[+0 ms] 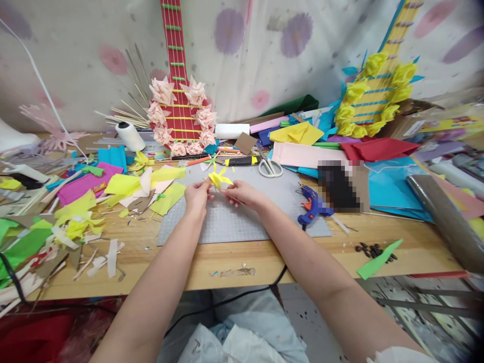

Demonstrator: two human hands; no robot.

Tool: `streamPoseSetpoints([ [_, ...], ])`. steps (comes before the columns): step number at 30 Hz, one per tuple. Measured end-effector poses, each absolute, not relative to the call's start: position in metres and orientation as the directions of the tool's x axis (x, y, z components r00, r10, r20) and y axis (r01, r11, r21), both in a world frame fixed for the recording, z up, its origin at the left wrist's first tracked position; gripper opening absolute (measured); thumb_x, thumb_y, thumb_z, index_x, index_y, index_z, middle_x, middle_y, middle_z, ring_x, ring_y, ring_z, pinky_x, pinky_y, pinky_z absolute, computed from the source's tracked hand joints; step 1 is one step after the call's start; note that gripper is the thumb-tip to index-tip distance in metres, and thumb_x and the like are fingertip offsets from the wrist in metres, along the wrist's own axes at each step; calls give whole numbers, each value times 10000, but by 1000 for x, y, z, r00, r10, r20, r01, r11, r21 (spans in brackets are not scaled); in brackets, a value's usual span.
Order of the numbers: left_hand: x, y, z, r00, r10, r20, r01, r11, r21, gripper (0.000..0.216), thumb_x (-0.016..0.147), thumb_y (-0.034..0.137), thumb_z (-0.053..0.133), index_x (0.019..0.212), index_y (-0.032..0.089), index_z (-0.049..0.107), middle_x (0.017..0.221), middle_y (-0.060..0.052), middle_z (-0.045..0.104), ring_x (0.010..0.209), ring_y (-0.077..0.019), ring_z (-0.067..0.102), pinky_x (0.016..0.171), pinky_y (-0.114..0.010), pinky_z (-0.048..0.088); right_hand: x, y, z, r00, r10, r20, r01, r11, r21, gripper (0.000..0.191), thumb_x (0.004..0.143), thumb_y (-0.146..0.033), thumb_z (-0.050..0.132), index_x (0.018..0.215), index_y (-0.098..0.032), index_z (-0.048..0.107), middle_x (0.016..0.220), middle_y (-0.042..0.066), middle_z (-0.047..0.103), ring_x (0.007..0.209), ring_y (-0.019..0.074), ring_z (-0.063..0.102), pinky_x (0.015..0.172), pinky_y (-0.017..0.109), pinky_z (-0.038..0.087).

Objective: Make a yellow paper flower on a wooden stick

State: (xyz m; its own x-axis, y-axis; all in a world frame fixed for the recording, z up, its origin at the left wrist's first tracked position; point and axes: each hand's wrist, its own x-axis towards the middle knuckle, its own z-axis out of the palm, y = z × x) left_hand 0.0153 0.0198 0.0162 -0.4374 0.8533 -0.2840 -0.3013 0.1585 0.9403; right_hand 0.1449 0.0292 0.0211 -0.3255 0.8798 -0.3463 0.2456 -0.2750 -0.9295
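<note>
- You have a wrapped package at the far right with a yellow printed band; its lettering is too small and blurred to read; a white label sits at its left end, equally unreadable.
- Your grey cutting mat carries a printed grid; it lies flat on the wooden tabletop.
- Your left hand is nearly closed, thumb and fingertips pinched on the yellow paper flower; your right hand is curled, its fingertips pinched at the flower's lower right side.
- The flower is held up between your two hands, above the mat; your hands are near each other.
- To the right of your right hand, a blue glue gun lies at the mat's edge; scissors and a black-and-yellow tool lie beyond your hands.
- Behind them stand a red guitar shape with pink paper flowers and, farther right, a yellow one.
</note>
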Motion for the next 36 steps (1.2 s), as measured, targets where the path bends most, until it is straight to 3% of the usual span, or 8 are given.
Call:
streamPoseSetpoints([
  [9,13,24,15,-478,830,-287,-269,172,948,272,576,317,693,669,119,533,610,-6,583,453,-65,507,373,-166,346,133,24,12,-160,984,-82,486,6,-874,257,734,-381,572,615,-176,473,507,-14,573,415,63,420,437,209,299],
  [16,4,19,22,-396,875,-279,-201,214,956,268,604,365,646,707,124,592,706,-37,625,491,-74,532,394,-171,321,132,25,11,-104,993,-46,612,28,-790,299,789,-396,490,588,-175,502,517,2,577,486,92,466,512,227,301],
  [21,-6,15,15,-402,915,-27,251,139,958,206,564,289,652,729,166,669,625,-12,570,598,-130,532,542,-232,386,131,25,5,-153,986,-65,625,46,-779,319,790,-440,490,607,-178,508,500,-9,570,493,96,470,529,221,301],
  [24,-9,15,11,-395,903,172,529,70,846,200,583,279,643,763,198,680,713,-32,542,712,-179,536,673,-300,418,129,23,4,-157,986,-54,623,57,-780,334,793,-448,484,599,-177,502,496,-10,563,498,95,474,530,217,303],
  [27,-12,14,11,-354,842,408,678,-69,732,260,590,223,645,850,210,654,864,-57,524,865,-207,514,827,-353,392,127,21,5,-137,989,-58,605,37,-796,306,804,-422,472,625,-177,512,503,-12,566,494,93,477,526,215,307],
  [30,-13,14,10,-329,803,496,670,-171,723,365,582,194,662,936,198,574,939,-57,534,925,-194,499,846,-339,389,127,22,6,-122,991,-61,586,23,-810,299,805,-420,468,639,-176,517,508,-11,565,490,92,477,523,214,311],
  [36,-11,16,3,-337,877,344,471,-159,867,296,644,199,624,901,200,478,764,7,578,683,-113,538,683,-243,426,130,28,0,-129,989,-77,522,2,-853,321,802,-433,450,633,-169,521,486,-20,535,451,81,445,491,209,309],
])
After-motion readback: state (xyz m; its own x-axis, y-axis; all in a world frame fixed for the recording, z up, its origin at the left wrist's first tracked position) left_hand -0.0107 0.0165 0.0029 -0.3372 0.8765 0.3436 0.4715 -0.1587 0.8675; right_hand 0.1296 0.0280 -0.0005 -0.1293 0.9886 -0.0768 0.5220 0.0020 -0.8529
